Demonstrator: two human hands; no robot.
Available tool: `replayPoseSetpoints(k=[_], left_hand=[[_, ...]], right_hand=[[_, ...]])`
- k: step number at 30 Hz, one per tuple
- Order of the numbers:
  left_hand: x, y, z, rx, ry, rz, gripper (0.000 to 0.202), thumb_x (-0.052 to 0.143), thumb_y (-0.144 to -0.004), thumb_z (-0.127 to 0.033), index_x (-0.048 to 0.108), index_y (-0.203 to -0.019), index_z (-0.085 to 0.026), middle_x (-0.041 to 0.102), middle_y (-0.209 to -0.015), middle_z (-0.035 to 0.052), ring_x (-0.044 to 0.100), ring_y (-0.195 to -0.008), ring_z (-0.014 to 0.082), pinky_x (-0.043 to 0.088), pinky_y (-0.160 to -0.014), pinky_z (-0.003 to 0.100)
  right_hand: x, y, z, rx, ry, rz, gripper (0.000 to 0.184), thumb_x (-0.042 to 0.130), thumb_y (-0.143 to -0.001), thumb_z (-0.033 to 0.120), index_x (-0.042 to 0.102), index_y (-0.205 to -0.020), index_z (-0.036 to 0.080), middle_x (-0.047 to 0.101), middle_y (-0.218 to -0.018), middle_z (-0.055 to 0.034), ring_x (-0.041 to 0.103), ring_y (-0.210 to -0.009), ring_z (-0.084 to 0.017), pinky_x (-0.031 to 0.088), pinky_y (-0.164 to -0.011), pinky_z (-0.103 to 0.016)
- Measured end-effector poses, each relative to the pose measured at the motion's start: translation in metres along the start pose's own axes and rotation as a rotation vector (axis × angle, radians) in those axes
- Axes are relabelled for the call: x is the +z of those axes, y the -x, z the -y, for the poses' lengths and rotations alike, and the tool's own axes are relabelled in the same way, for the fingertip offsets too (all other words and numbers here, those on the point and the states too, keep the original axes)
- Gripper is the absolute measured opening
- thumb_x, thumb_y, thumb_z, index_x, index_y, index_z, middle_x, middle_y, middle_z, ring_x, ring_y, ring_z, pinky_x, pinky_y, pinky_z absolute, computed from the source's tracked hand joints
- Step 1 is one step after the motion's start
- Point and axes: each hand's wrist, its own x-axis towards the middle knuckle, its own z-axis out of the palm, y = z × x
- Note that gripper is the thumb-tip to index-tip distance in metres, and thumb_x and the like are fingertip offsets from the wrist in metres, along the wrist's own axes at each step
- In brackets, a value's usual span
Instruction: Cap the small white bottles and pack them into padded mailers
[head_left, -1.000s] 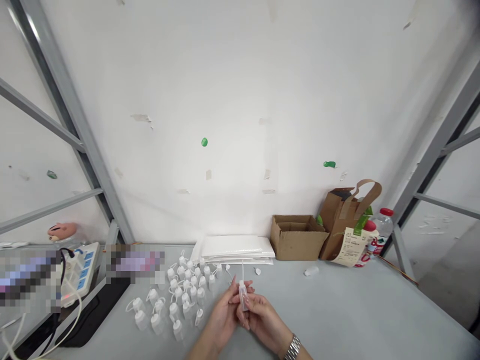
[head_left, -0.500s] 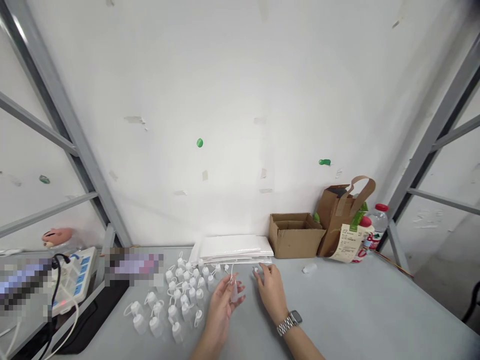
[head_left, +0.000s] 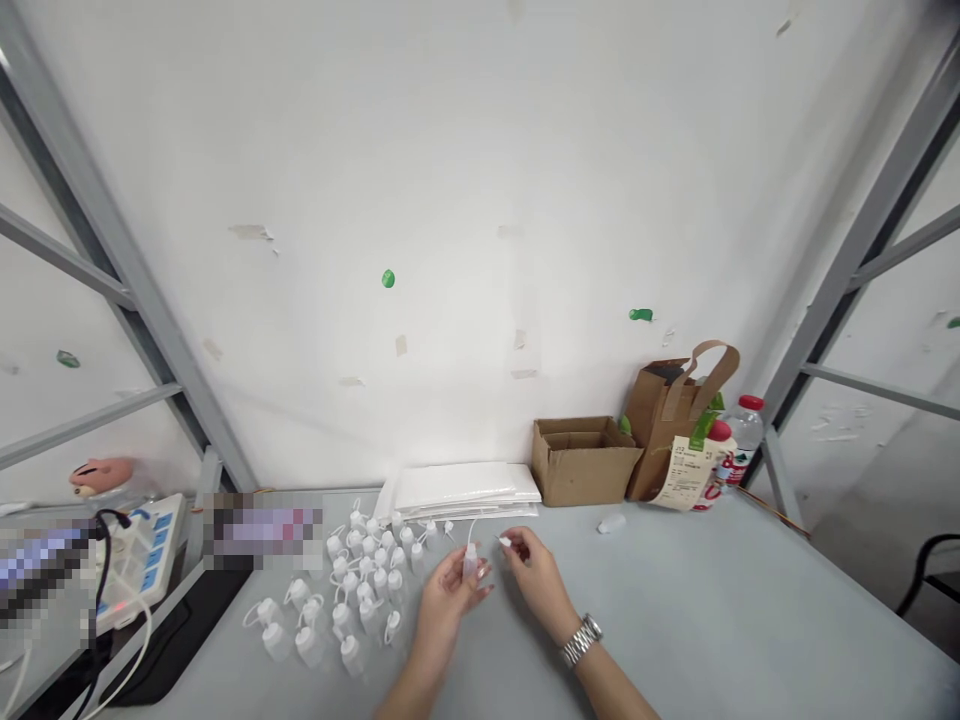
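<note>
1. Since the picture half a second ago, the right hand (head_left: 534, 580) is off the table by the bags and closer to the left hand. It now pinches a tiny white cap (head_left: 505, 541) between thumb and fingertip.
2. Far left, a white power strip (head_left: 139, 548) sits on a side shelf.
3. Next comes a bunch of small white bottles (head_left: 352, 590), standing close together on the grey table (head_left: 712, 620).
4. The left hand (head_left: 444, 602) is just right of them. Its fingers are closed around a small clear bottle (head_left: 470, 560), held upright above the table, with a thin strap sticking up from its top.
5. That bottle looks very light, made of thin, smooth plastic. It probably squashes if squeezed hard and could slip, so the middle of its body seems the best place to hold it, gently.
6. The cap is tiny and easy to drop, so a fingertip pinch suits it.
7. Behind the hands lies a flat stack of white bags (head_left: 461, 487).
8. Further right are an open cardboard box (head_left: 581, 460), a brown paper bag (head_left: 667, 420) and a water bottle (head_left: 744, 430).
</note>
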Motion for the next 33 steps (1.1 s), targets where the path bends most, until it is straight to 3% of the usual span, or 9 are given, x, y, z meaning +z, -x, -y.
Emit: replayPoseSetpoints(k=[5, 10, 14, 19, 28, 30, 33], left_hand=[[0.001, -0.002, 0.006, 0.037, -0.084, -0.017, 0.054, 0.083, -0.045, -0.035, 0.059, -0.089, -0.015, 0.068, -0.079, 0.0086, 0.068, -0.075, 0.0267, 0.055, -0.058, 0.032], [0.003, 0.002, 0.007, 0.118, -0.179, -0.012, 0.068, 0.076, -0.048, -0.052, 0.046, -0.097, -0.017, 0.065, -0.076, 0.0064, 0.068, -0.072, 0.0267, 0.054, -0.048, 0.030], [0.004, 0.003, 0.010, 0.155, -0.225, 0.034, 0.063, 0.071, -0.054, -0.054, 0.041, -0.097, -0.019, 0.063, -0.072, 0.0025, 0.067, -0.071, 0.0250, 0.053, -0.044, 0.028], [0.007, 0.004, 0.014, 0.130, -0.261, 0.049, 0.064, 0.076, -0.052, -0.042, 0.038, -0.098, -0.020, 0.060, -0.067, -0.0005, 0.066, -0.070, 0.0236, 0.051, -0.041, 0.025], [0.004, 0.002, 0.015, 0.198, -0.353, 0.002, 0.060, 0.074, -0.054, -0.032, 0.038, -0.101, -0.020, 0.059, -0.063, -0.0027, 0.063, -0.062, 0.0191, 0.035, -0.031, 0.017], [0.003, 0.001, 0.015, 0.214, -0.370, 0.002, 0.057, 0.072, -0.057, -0.028, 0.039, -0.103, -0.020, 0.062, -0.066, -0.0015, 0.065, -0.065, 0.0194, 0.038, -0.036, 0.018], [0.000, 0.001, 0.017, 0.252, -0.370, 0.010, 0.053, 0.070, -0.059, -0.021, 0.041, -0.104, -0.019, 0.064, -0.068, -0.0012, 0.066, -0.068, 0.0185, 0.050, -0.057, 0.026]], right_hand=[[-0.009, 0.002, 0.012, 0.254, -0.621, 0.091, 0.041, 0.070, -0.065, 0.044, 0.069, -0.095, 0.015, 0.070, -0.083, -0.0067, 0.061, -0.074, -0.019, 0.047, -0.074, -0.034], [-0.008, 0.004, 0.019, 0.387, -0.962, 0.070, 0.031, 0.081, -0.052, 0.036, 0.069, -0.073, 0.016, 0.071, -0.078, -0.0065, 0.062, -0.072, -0.017, 0.046, -0.075, -0.031], [-0.008, 0.006, 0.022, 0.400, -0.960, 0.079, 0.034, 0.082, -0.052, 0.035, 0.069, -0.078, 0.016, 0.072, -0.082, -0.0084, 0.063, -0.074, -0.019, 0.046, -0.078, -0.033], [-0.007, 0.008, 0.024, 0.375, -0.889, 0.138, 0.035, 0.080, -0.054, 0.039, 0.071, -0.079, 0.016, 0.072, -0.088, -0.0100, 0.062, -0.085, -0.022, 0.045, -0.078, -0.032], [-0.005, 0.009, 0.029, 0.327, -0.820, 0.180, 0.031, 0.079, -0.054, 0.040, 0.071, -0.074, 0.018, 0.071, -0.077, -0.0061, 0.061, -0.075, -0.020, 0.045, -0.076, -0.033], [-0.005, 0.009, 0.027, 0.320, -0.804, 0.159, 0.030, 0.079, -0.054, 0.040, 0.071, -0.073, 0.018, 0.070, -0.078, -0.0061, 0.060, -0.076, -0.021, 0.045, -0.077, -0.033], [-0.003, 0.009, 0.023, 0.323, -0.798, 0.120, 0.031, 0.079, -0.054, 0.041, 0.071, -0.072, 0.018, 0.070, -0.080, -0.0066, 0.060, -0.078, -0.021, 0.044, -0.078, -0.034]])
